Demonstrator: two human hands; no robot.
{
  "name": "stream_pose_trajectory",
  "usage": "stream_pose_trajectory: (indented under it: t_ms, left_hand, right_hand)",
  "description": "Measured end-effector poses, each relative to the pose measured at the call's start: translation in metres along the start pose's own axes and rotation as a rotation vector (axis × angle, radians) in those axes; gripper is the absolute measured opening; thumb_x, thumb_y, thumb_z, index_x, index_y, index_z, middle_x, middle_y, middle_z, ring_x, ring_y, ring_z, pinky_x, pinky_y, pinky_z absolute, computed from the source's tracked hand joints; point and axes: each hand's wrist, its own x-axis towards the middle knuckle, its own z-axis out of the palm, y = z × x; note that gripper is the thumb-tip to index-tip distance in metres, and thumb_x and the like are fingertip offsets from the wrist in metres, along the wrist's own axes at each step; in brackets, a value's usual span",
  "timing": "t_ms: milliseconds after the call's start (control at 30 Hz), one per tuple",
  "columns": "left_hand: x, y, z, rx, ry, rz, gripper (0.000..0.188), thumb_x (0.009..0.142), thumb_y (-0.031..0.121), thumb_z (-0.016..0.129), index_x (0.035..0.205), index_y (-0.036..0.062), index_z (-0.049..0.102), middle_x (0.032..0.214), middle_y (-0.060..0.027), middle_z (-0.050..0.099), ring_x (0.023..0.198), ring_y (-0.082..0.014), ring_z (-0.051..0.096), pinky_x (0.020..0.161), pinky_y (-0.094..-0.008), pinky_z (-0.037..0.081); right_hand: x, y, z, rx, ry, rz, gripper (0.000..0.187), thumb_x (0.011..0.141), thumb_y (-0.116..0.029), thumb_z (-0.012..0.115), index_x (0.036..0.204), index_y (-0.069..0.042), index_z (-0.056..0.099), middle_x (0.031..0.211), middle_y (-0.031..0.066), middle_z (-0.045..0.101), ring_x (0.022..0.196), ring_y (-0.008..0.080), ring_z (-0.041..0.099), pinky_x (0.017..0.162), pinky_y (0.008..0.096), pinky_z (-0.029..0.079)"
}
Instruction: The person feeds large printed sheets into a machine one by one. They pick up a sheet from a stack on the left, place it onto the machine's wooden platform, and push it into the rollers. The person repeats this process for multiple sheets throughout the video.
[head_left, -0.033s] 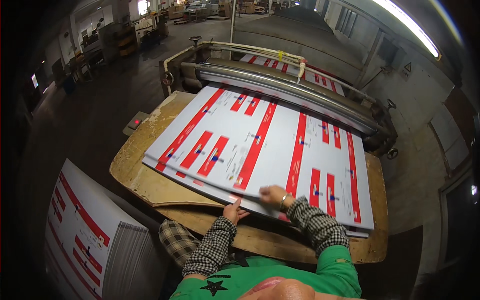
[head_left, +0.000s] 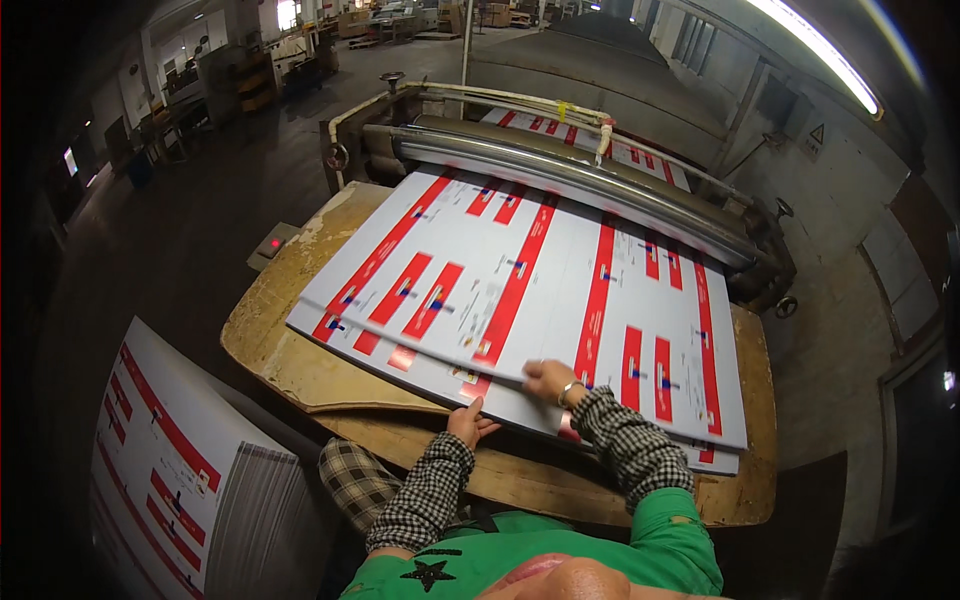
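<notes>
Silver-coloured bangle (head_left: 567, 392) at wrist of right hand (head_left: 548, 380). Right hand: fingers curled in, narrow, touching near edge of white-and-red top sheet (head_left: 555, 300); fingertips unclear, cannot tell if pinching or just pressing. Left hand (head_left: 466, 424): half open, thumb up against near edge of lower sheets (head_left: 430, 375), fingers apart from thumb and pointing right, just below same edge. Left of right hand, lower down, nearer the body.

Top sheet flat on lower sheets, slightly skewed, with strip of lower print showing along near side. Both lying on worn wooden counter (head_left: 300, 375) with rounded corners. Far edge of top sheet up at long metal roller (head_left: 580, 185), machine spanning full sheet width. More red-and-white print (head_left: 650, 160) visible beyond roller. Handwheel (head_left: 337, 156) at machine's left end, another (head_left: 785, 305) at right. Yellowish pipe (head_left: 480, 92) running above roller. Small box (head_left: 272, 243) with red light beside counter's left edge.

Lower left, well apart from both hands: tall stack of similar sheets (head_left: 150, 470), bowed, many layers. Checked sleeves (head_left: 640, 445) on both forearms, green shirt (head_left: 540, 540) below. Bright tube light (head_left: 815, 50) upper right.
</notes>
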Motion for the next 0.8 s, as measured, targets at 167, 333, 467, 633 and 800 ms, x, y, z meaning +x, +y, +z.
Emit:
stream_pose_trajectory:
  t_ms: [167, 333, 467, 633, 800]
  left_hand:
    - [-0.007, 0.006, 0.009, -0.043, -0.076, 0.006, 0.035, 0.09, 0.019, 0.05, 0.114, -0.0057, 0.043, 0.106, -0.0199, 0.055, 0.098, -0.034, 0.059, 0.082, -0.0458, 0.051]
    - [-0.014, 0.012, 0.005, -0.062, -0.148, -0.006, 0.031, 0.088, 0.014, 0.054, 0.111, -0.0062, 0.045, 0.102, -0.0171, 0.058, 0.092, -0.0301, 0.062, 0.079, -0.0421, 0.052]
    - [-0.01, 0.008, 0.001, -0.04, -0.164, -0.056, 0.029, 0.08, 0.01, 0.067, 0.101, -0.0032, 0.052, 0.101, -0.0147, 0.059, 0.084, -0.023, 0.06, 0.076, -0.0367, 0.051]
    - [-0.01, 0.006, -0.003, -0.125, -0.02, -0.04, 0.025, 0.082, 0.006, 0.053, 0.101, -0.0096, 0.054, 0.102, -0.0191, 0.06, 0.092, -0.0273, 0.062, 0.075, -0.0395, 0.053]
    - [-0.015, 0.012, 0.016, -0.028, 0.209, -0.048, 0.032, 0.08, 0.004, 0.04, 0.104, -0.015, 0.05, 0.105, -0.0244, 0.056, 0.094, -0.0327, 0.061, 0.081, -0.0455, 0.052]
  right_hand:
    - [0.012, -0.005, 0.016, -0.119, -0.123, -0.054, 0.063, 0.076, -0.05, 0.061, 0.112, 0.002, 0.053, 0.116, 0.0222, 0.054, 0.11, 0.0383, 0.049, 0.095, 0.0432, 0.038]
    - [-0.043, -0.031, 0.033, -0.229, 0.061, -0.153, 0.071, 0.066, -0.043, 0.072, 0.12, -0.005, 0.048, 0.13, 0.024, 0.04, 0.122, 0.0401, 0.037, 0.098, 0.0429, 0.035]
    - [-0.035, -0.019, 0.014, -0.03, -0.15, -0.115, 0.038, 0.074, -0.034, 0.066, 0.101, -0.007, 0.061, 0.108, 0.017, 0.058, 0.103, 0.034, 0.053, 0.084, 0.039, 0.045]
    - [-0.05, -0.052, -0.041, 0.134, 0.118, -0.134, 0.022, 0.082, -0.021, 0.058, 0.098, -0.007, 0.065, 0.091, 0.014, 0.066, 0.081, 0.0295, 0.064, 0.07, 0.0341, 0.051]
    - [-0.062, -0.048, -0.018, 0.109, 0.125, -0.129, 0.019, 0.082, -0.019, 0.058, 0.094, -0.005, 0.063, 0.095, 0.0122, 0.065, 0.084, 0.0297, 0.063, 0.072, 0.0341, 0.05]
